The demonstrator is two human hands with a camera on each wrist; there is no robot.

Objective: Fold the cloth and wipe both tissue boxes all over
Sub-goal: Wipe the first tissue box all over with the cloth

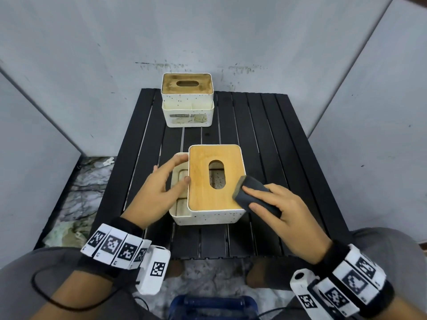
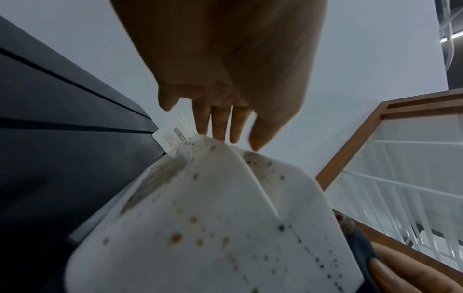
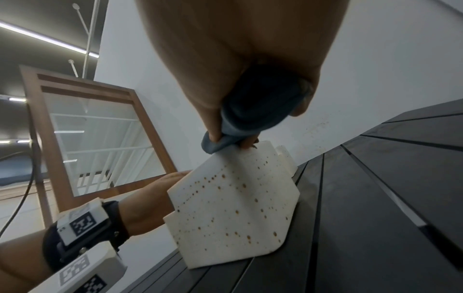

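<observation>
The near tissue box (image 1: 213,181), white and speckled with a wooden lid (image 1: 201,188), sits toward the front of the black slatted surface (image 1: 265,139). The right hand (image 1: 277,204) grips the folded dark grey cloth (image 1: 251,192), thumb and fingers curled round it, and presses it onto the lid's right side, just beside the oval slot (image 1: 216,174). From the right wrist view the cloth (image 3: 253,111) is bunched in the palm, its tip touching the box's top edge. The left hand (image 1: 161,188) lies against the box's left side, fingers extended and relaxed, fingertips (image 1: 187,180) touching the lid's left edge over the side compartment. The second tissue box (image 1: 187,100), its lid duller, stands well behind the near box, at the surface's far edge.
</observation>
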